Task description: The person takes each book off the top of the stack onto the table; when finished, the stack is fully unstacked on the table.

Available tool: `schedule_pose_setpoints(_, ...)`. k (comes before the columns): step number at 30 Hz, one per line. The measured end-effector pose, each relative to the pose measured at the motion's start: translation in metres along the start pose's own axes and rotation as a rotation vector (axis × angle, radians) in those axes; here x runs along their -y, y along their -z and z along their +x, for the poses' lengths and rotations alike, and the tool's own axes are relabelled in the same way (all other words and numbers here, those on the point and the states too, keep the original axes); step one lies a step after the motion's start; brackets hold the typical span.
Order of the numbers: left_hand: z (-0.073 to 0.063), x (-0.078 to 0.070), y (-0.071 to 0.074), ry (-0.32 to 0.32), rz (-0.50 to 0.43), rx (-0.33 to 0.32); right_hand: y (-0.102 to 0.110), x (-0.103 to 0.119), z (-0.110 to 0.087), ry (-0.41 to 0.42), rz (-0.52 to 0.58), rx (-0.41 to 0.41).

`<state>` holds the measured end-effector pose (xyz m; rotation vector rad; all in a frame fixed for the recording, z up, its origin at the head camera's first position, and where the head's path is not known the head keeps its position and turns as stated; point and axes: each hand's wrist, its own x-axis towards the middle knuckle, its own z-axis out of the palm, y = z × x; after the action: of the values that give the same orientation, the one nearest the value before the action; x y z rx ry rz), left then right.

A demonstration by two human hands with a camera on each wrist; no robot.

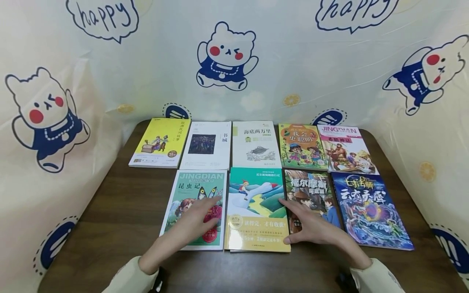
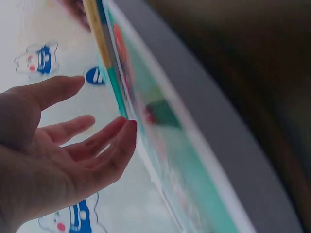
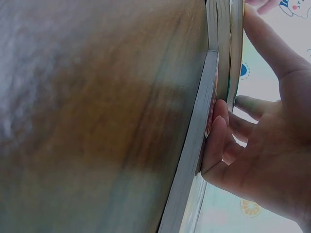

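My left hand [image 1: 192,221] hovers over a teal-covered children's book [image 1: 188,186], fingers spread and slightly bent. The left wrist view shows that hand [image 2: 73,150] with nothing in its grasp. To its right lies a green, white and yellow book [image 1: 256,232], with another book's pale edge showing beneath it. My right hand [image 1: 315,228] has its thumb and index finger at that book's right edge. In the right wrist view, the thumb of the right hand [image 3: 272,141] touches the upper book's edge [image 3: 236,53], while the lower fingers rest on a neighbouring book.
A dark detective book [image 1: 309,185] lies partly under the right hand, with a blue fantasy book [image 1: 373,211] farther right. Behind them a row holds a yellow book [image 1: 161,142], two white ones, an orange-green one [image 1: 302,140] and a pink-topped one [image 1: 346,148]. Brown table [image 1: 110,228], patterned cloth behind.
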<state>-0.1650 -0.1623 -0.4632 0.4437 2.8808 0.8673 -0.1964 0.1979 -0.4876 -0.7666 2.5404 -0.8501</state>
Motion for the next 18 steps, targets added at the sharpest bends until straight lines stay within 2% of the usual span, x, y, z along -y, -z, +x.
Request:
schedule_pose_setpoints(4,0.003,-0.006,-0.011,-0.007,-0.006,0.049,0.0,0.0,0.0,0.005,0.003,0.003)
schedule_pose_setpoints(13,0.005,-0.013,-0.019,-0.05,-0.007,0.071,-0.001,0.0,0.0,0.01,0.006,0.004)
schedule_pose_setpoints(18,0.006,-0.015,-0.023,-0.08,-0.054,0.089,0.0,0.0,0.0,0.016,0.014,0.003)
